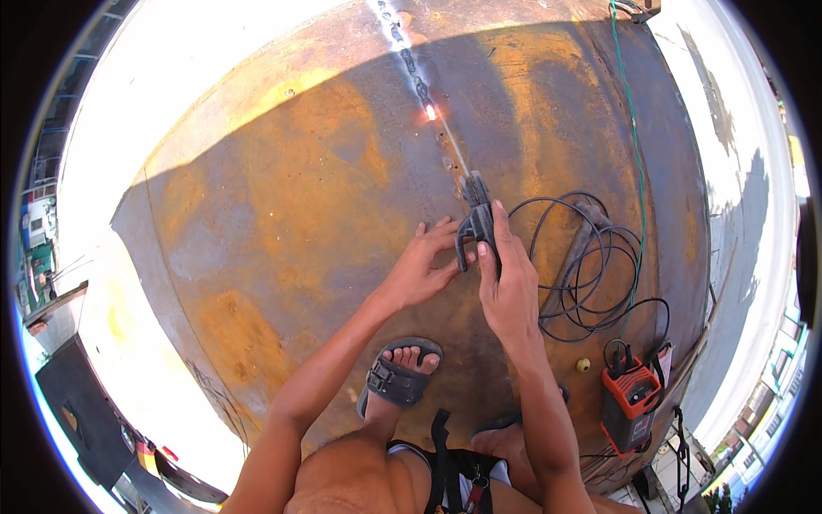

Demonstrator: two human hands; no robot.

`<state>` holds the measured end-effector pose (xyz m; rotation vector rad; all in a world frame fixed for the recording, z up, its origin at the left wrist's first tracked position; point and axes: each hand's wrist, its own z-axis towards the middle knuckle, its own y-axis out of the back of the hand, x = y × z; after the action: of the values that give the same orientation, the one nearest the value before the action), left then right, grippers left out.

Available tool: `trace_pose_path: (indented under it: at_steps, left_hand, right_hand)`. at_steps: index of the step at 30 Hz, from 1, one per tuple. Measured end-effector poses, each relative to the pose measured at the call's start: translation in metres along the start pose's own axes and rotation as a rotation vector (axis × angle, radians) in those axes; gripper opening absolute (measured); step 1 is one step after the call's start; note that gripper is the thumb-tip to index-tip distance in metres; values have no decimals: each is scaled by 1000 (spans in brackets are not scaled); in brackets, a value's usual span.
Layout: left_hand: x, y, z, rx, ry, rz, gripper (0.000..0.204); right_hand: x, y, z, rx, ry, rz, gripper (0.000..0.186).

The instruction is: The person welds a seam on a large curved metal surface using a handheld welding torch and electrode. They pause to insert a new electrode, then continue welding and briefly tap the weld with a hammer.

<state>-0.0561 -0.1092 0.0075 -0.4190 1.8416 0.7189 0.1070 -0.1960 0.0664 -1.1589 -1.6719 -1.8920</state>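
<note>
My right hand (pixel 511 287) is wrapped around a black welding electrode holder (pixel 481 221), its thumb and forefinger along the body. My left hand (pixel 424 267) is at the holder's left side, its fingers and thumb against the curved lever. From the holder's jaws a thin welding rod (pixel 456 147) slants up and away. Its tip glows orange-white on the rusty steel plate (pixel 291 231). Beyond the glow, a dark, lumpy weld bead (pixel 408 60) runs along the seam to the far edge, with white glare around it.
A coiled black cable (pixel 591 274) lies to the right over a dark metal bar. An orange and black welding machine (pixel 629 403) stands at lower right, near a small yellowish ball (pixel 583 365). A green line (pixel 629 94) runs down the right side. My sandalled foot (pixel 401 368) rests on the plate.
</note>
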Motion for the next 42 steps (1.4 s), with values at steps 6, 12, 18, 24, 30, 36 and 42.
trace_pose_path:
  at_steps: [6,12,18,24,30,36,42]
  left_hand:
    - [6,-2,-1,-6,-8,-24,48]
    - [9,-3,-2,-33,-21,-45,45]
    - [9,-2,-1,-32,-21,-46,45]
    - [10,-2,-2,-23,-22,-38,45]
    - [10,-2,-2,-18,-15,-33,47]
    - [10,-2,-2,-19,-13,-33,48]
    - [9,-2,-2,-24,-21,-40,46]
  right_hand:
    - [3,0,4,31,-4,-41,63]
    - [4,0,4,48,-15,-41,64]
    - [3,-1,4,50,-14,-37,63]
    - [3,-1,4,53,-18,-38,63]
    - [2,-1,3,48,-11,-44,63]
    - [3,-1,2,38,-9,-34,63]
    - [0,-3,2,35,-1,-34,63]
